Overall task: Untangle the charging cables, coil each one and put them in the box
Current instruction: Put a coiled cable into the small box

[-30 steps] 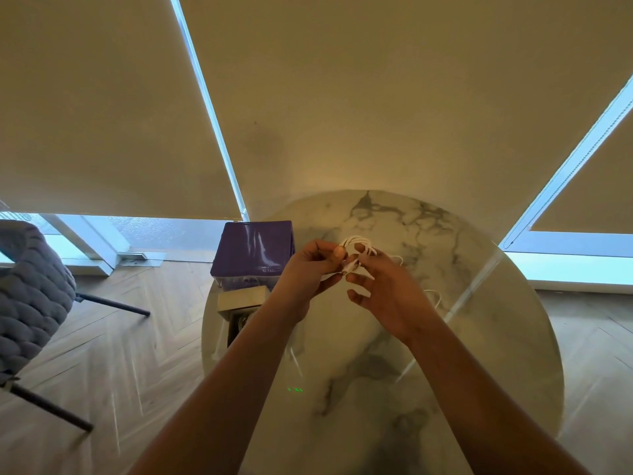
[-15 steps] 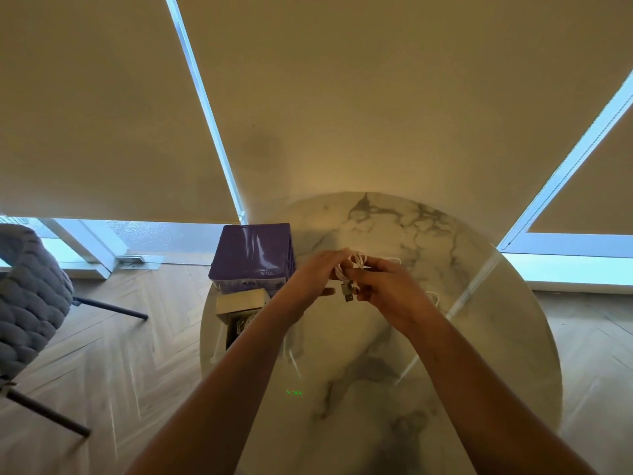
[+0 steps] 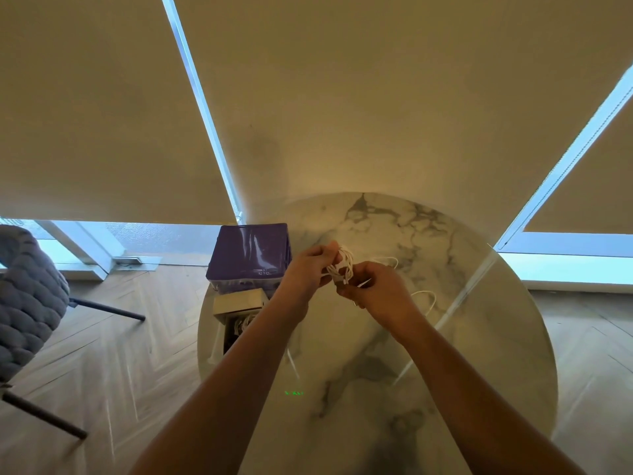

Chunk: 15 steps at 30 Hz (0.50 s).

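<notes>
A small bundle of white charging cable (image 3: 343, 267) hangs above the round marble table (image 3: 479, 337), held between both hands. My left hand (image 3: 308, 269) grips the bundle from the left with curled fingers. My right hand (image 3: 373, 289) pinches it from the lower right. Loose white cable loops (image 3: 426, 296) trail on the table behind my right hand. An open beige box (image 3: 239, 303) sits at the table's left edge, with white cable inside, partly hidden by my left forearm.
A purple box (image 3: 251, 253) stands at the table's far left, just behind the beige box. A grey quilted chair (image 3: 27, 303) stands on the wooden floor at left. Beige roller blinds cover the windows behind the table.
Both hands have shifted slightly on the bundle, my right hand dropping lower and nearer to me. The coil looks tighter and more upright between the hands.
</notes>
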Tool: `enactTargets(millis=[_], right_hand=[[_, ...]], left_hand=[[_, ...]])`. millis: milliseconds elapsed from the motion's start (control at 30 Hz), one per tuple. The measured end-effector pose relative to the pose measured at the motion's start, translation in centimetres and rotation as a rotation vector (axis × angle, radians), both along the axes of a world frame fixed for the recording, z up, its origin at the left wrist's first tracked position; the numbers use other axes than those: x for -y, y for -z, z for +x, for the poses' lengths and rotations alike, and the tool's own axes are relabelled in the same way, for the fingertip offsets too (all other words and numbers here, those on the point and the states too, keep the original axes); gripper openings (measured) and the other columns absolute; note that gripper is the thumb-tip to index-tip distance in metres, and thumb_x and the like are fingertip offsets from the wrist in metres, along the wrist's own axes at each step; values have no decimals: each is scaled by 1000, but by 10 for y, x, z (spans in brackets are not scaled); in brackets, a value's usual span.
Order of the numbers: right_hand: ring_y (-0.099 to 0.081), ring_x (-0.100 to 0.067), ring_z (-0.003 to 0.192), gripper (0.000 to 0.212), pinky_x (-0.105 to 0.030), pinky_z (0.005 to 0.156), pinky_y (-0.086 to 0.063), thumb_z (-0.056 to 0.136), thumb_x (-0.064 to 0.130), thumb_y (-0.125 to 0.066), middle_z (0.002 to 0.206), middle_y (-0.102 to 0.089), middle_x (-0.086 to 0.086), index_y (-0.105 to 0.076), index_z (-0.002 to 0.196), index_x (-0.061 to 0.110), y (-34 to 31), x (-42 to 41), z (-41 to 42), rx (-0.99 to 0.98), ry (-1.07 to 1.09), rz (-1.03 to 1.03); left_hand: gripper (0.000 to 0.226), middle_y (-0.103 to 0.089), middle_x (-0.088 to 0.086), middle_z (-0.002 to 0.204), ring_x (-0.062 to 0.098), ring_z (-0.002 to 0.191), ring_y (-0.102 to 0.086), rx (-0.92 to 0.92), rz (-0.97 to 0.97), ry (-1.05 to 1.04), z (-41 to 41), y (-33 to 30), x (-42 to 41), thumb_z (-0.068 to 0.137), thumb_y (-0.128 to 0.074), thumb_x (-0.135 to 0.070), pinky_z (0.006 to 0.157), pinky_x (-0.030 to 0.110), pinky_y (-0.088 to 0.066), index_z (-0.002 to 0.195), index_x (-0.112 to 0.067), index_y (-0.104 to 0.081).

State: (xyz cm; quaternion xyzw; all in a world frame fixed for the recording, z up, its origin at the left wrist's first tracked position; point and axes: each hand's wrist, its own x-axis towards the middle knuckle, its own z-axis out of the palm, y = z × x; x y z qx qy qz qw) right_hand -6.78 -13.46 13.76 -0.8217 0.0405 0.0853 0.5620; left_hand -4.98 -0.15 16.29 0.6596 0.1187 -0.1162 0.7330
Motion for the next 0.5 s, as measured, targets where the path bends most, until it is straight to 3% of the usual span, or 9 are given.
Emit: enactTargets(millis=[67, 233, 333, 500], right_hand=[[-58, -12, 65, 20, -24, 60, -47, 78, 18, -78, 84, -68, 0, -68, 94, 23, 1, -2, -1, 63, 18, -32], [-61, -8, 67, 25, -18, 63, -51, 87, 21, -69, 90, -72, -6, -69, 111, 15, -4, 2, -3, -1, -39, 220], [-62, -13, 73, 28, -24, 70, -53, 88, 22, -68, 95, -71, -6, -68, 115, 14, -3, 4, -2, -92, -72, 308], [-63, -17, 73, 29, -24, 66, -54, 86, 11, -69, 91, -69, -12, -63, 114, 6, 2, -5, -1, -122, -46, 335]], left_hand=[[25, -66, 2, 87, 10, 80, -62, -10, -22, -24, -1, 2, 0, 98, -50, -30, 56, 10, -50, 85, -11, -62], [27, -70, 3, 97, 17, 94, -64, 21, 39, -48, 0, 4, -6, 94, -54, -38, 78, 23, -51, 88, -16, -68], [22, -71, 0, 97, 15, 97, -64, 36, 80, -47, -2, 6, -10, 92, -57, -42, 78, 23, -49, 90, -24, -69], [29, -73, 4, 98, 18, 99, -66, 46, 86, -60, -9, 12, -9, 89, -61, -41, 88, 30, -50, 94, -15, -73]])
